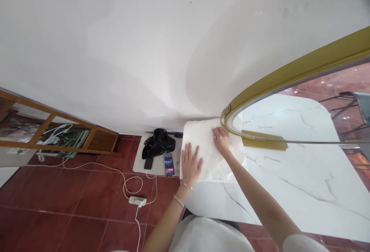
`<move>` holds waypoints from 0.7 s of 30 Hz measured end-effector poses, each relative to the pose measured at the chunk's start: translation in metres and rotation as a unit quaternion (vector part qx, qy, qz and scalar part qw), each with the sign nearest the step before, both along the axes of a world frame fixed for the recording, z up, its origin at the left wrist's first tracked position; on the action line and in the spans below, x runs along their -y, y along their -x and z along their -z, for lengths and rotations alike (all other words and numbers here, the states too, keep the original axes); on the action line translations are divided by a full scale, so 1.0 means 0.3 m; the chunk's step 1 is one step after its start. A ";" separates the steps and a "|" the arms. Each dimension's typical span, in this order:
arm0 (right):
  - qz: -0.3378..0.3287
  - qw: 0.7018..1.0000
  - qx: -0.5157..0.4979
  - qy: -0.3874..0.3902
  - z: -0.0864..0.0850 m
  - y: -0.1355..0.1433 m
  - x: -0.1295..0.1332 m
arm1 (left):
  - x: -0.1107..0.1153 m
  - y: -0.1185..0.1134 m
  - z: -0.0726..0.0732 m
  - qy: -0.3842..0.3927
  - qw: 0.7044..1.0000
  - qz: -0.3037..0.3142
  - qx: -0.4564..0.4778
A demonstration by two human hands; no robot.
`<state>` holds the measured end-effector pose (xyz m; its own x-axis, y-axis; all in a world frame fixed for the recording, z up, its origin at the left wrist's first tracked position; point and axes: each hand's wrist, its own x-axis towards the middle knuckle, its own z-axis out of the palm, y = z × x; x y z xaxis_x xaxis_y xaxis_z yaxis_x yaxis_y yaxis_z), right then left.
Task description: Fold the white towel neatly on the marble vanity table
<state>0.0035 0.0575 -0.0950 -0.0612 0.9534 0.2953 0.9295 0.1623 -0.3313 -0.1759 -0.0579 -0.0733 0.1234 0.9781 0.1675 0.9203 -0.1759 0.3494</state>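
A white cloth (209,167) with a scalloped edge lies spread over the left end of the white marble-patterned table (291,178). My left hand (190,167) rests flat on its left side, fingers apart. Farther back, near the wall, my right hand (222,141) lies palm down on the cloth with its fingers slightly bent and nothing visible in them. Right beside that hand stands a gold-framed mirror (260,86), its lower end over the cloth's right edge.
Left of the table, a pale low surface (138,163) bears a black bag (158,144) and two phones, one the lit phone (169,165). A power strip (137,200) and cables lie on the red tiles. A wooden cabinet (101,140) lines the wall (130,51).
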 end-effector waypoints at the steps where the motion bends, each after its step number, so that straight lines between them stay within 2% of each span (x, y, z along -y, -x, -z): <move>1: -0.008 1.000 -0.006 -0.002 -0.005 0.010 0.008 | 0.045 0.018 -0.001 0.003 1.000 -0.006 0.000; 4: -0.035 0.999 -0.023 -0.006 -0.016 0.057 0.071 | 0.132 0.050 0.001 0.011 0.999 -0.030 0.002; 6: -0.064 0.998 -0.026 -0.005 -0.020 0.090 0.152 | 0.167 0.056 0.001 0.016 0.999 -0.048 0.002; 9: -0.122 0.992 0.004 0.014 -0.029 0.117 0.320 | 0.229 0.056 -0.003 0.016 0.998 -0.068 -0.002; 13: -0.160 0.983 0.071 0.048 -0.046 0.095 0.576 | 0.371 0.044 -0.012 0.015 0.997 -0.071 -0.026; 17: -0.127 0.985 0.104 0.059 -0.051 0.010 0.776 | 0.500 0.015 -0.007 0.028 0.999 -0.010 -0.031; 19: -0.106 0.986 0.113 0.056 -0.048 -0.045 0.828 | 0.508 -0.009 -0.001 0.035 0.999 0.034 -0.015; 21: -0.087 0.988 0.119 0.051 -0.043 -0.094 0.845 | 0.465 -0.039 0.004 0.040 0.997 0.062 0.005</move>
<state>0.0317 -0.1960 -0.0821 -0.2821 0.9465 0.1564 0.9442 0.3028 -0.1296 -0.1642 -0.1974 -0.0745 0.2420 0.9659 0.0917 0.8897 -0.2587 0.3761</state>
